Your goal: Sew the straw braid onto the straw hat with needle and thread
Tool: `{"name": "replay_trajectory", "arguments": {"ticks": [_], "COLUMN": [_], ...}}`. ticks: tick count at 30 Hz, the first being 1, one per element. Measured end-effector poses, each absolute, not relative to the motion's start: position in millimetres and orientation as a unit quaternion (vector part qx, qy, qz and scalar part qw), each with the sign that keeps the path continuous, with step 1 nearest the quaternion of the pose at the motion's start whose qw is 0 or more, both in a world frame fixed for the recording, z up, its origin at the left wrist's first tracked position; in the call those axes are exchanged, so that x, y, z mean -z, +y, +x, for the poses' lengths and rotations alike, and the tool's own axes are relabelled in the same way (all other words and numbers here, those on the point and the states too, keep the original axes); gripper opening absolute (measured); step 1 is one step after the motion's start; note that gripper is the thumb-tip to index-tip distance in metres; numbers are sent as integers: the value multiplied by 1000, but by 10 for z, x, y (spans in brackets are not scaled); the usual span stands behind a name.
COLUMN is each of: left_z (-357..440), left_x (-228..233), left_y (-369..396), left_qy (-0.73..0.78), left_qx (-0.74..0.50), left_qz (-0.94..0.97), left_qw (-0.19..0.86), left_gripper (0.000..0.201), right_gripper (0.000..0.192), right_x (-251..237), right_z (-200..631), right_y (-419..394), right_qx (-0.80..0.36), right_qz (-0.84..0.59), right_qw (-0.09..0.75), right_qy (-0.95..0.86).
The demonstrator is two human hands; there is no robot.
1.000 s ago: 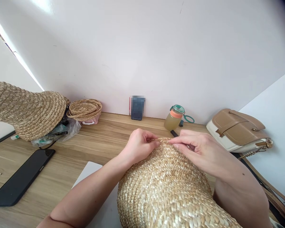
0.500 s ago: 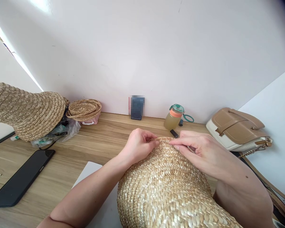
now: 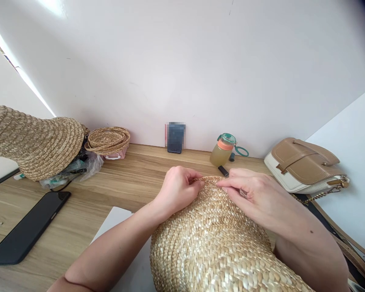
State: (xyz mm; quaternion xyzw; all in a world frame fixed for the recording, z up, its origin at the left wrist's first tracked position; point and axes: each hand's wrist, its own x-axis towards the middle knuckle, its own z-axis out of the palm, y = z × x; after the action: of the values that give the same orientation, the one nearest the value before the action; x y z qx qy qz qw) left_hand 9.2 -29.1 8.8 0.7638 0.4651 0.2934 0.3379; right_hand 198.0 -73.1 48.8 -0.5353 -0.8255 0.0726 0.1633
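Observation:
A large piece of woven straw, shaped like a straw hat, fills the lower middle of the head view, its far edge turned away from me. My left hand pinches that far edge between thumb and fingers, on the left. A short way to the right, my right hand is closed on the same edge, thumb on the near side. A narrow stretch of braided rim shows between the two hands. The fingertips beyond the edge are hidden, and I cannot tell whether a needle or thread is in them.
On the wooden table, a drink bottle and a phone stand at the back. A handbag sits right. At left are another straw hat, a coil of straw braid and a black phone. White paper lies beneath my left arm.
Almost nothing differs. My right hand and forearm have shifted very slightly; both hands keep their pinch on the straw edge.

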Motion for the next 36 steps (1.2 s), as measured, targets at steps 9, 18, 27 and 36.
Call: {"name": "replay_trajectory", "arguments": {"ticks": [9,18,27,36], "left_z": [164,151,131,51], "left_x": [-59,-79,-88,-59], "left_y": [-424,-482,-421,-249], "left_qy": [479,469,456,437], "left_qx": [-294,-289,-305,-329], "left_qz": [810,819,809,769], "left_qw": [167,158,212,331], "left_gripper": [22,26,25,25], "right_gripper": [28,27,20,34], "right_x": [-389,-400,-410,-508], "right_z": [1840,1781,1782,2364], "right_y": [-823,-828,-752,-512], "right_qx": [-7,-21,-101,-295], "right_qz": [-546,-546,-572,-573], "right_qw": [149,200,207,356], "right_qy": [-824,-813,-787,-676]}}
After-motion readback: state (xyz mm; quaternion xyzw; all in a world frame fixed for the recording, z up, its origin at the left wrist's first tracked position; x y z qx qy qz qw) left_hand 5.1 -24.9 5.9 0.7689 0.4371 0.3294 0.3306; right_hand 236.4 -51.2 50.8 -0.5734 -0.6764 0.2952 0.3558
